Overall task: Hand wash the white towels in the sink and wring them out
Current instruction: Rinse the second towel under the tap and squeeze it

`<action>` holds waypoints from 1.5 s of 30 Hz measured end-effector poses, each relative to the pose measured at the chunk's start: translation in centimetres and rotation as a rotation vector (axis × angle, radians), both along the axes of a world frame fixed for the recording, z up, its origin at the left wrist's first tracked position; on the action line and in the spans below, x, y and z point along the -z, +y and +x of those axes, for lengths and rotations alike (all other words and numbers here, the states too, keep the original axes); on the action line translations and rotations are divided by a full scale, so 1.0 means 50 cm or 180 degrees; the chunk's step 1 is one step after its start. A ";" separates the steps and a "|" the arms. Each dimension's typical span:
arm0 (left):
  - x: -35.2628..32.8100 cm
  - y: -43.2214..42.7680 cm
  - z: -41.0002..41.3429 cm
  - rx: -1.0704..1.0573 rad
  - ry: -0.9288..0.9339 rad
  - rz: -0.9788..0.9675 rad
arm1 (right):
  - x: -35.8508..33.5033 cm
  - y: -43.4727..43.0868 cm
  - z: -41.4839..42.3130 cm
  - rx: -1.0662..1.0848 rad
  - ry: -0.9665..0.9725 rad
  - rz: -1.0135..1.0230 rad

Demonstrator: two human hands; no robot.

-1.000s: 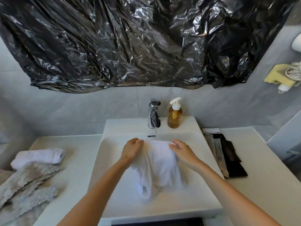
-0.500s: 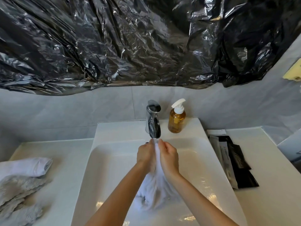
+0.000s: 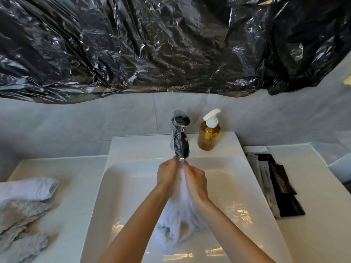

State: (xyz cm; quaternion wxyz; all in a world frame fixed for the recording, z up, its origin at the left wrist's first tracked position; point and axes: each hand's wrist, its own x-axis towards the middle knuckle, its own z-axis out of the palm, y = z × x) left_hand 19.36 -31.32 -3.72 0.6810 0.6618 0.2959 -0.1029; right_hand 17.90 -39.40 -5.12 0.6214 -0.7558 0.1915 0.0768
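Fingers: both sets curled inward, bunching the top of one white towel [image 3: 177, 215] between them. Left hand [image 3: 168, 178] and right hand [image 3: 195, 182] press close together, the cloth squeezed in the narrow gap, directly under the faucet [image 3: 180, 137] spout at 12 o'clock of the hands. Cannot tell whether water is running; a thin pale streak below the spout suggests it may be.

Towel: hangs from the grip toward 6 o'clock, lower end crumpled on the floor of the sink [image 3: 247, 186]. Basin floor glistens.

Handling judgement: soft, limp cloth with no stiffness, so it takes any shape the grip gives it. If soaked it will be heavier than it looks and will drip. Not fragile; a firm twist is safe. Slip risk is low on terry, higher once soaped. Best hold for wringing: one hand at the gathered top, the other lower on the hanging body, twisting in opposite directions.

Outward: soap bottle [image 3: 209, 133] at 1 o'clock, just beside the faucet. Rolled white towel [image 3: 32, 188] on the counter at 9 o'clock, a grey textured cloth [image 3: 20, 224] touching it below. Dark packets [image 3: 275, 183] at 3 o'clock. Black plastic sheet [image 3: 171, 44] on the wall above.
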 end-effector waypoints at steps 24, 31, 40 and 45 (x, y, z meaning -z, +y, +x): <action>-0.032 0.064 -0.048 0.1797 -0.0878 0.2589 | -0.045 -0.057 0.066 -0.0873 -0.0114 0.0311; -0.006 0.031 -0.043 0.0484 -0.1219 0.0476 | 0.011 -0.105 0.006 -0.1383 -0.0118 0.0402; -0.005 0.024 -0.026 -0.0133 -0.1079 0.0796 | -0.057 -0.093 0.002 -0.0441 -0.0388 0.0913; 0.002 0.002 -0.020 -0.0349 -0.0654 0.0911 | -0.034 -0.019 -0.006 -0.0475 -0.0529 0.0123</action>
